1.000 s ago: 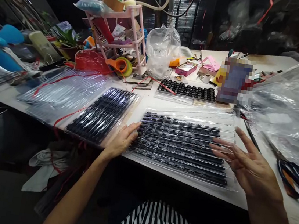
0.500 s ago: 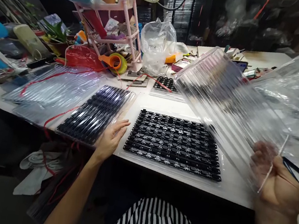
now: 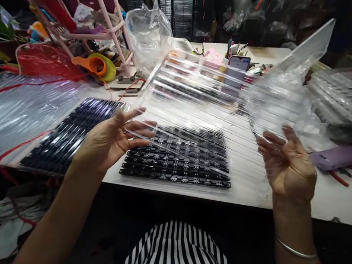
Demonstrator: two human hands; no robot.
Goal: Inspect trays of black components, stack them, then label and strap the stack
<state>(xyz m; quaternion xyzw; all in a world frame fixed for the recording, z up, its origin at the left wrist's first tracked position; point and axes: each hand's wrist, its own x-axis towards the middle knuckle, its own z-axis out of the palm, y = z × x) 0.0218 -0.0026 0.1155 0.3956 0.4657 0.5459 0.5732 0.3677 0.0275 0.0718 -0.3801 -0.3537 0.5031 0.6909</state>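
Observation:
A clear ridged plastic tray (image 3: 196,102) is held up between my hands, tilted and somewhat blurred. My left hand (image 3: 105,142) grips its left edge, thumb above and fingers around the side. At the opposite edge, my right hand (image 3: 292,168) has its fingers curled on the plastic. Below and partly seen through it, rows of black circuit-board strips (image 3: 175,171) lie in another clear tray (image 3: 171,185) on the table. Close to my left wrist, a second tray of dark strips (image 3: 63,138) rests on the table, partly covered by that arm.
Clear sheets (image 3: 17,116) with red string lie at the left. Behind them stand a pink rack (image 3: 112,29), an orange-and-yellow tape roll (image 3: 98,65) and a plastic bag (image 3: 148,36). A phone (image 3: 238,64) stands at the back. On the right are stacked clear trays (image 3: 347,97) and a purple object (image 3: 339,157).
The clear tray has swung from the right to above the black strips. My left hand has risen from the table onto its left edge. The view has turned right.

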